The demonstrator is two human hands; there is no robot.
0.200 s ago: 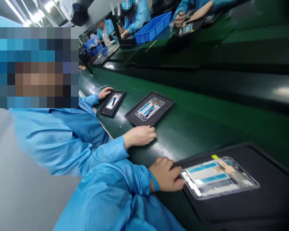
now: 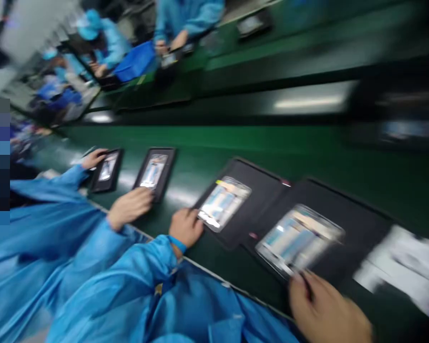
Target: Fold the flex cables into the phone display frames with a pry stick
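R hand now in view, blurred; dark item in grip unclear

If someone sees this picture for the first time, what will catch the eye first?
Likely the shiny device in the black tray just beyond the right hand. Next, perhaps, the blue wristband by the left hand, at the neighbouring tray. Blurred white material lies at the picture's right.

"How sharp is it?"
"Not very. Blur smears the whole view, heavy on the white item and the far workers."
"And the light?"
"Glare streaks the glossy strip, lies pale on the green bench and whitens the lower edge of one device panel; it seems to come from overhead. The right-hand corners sink into black."
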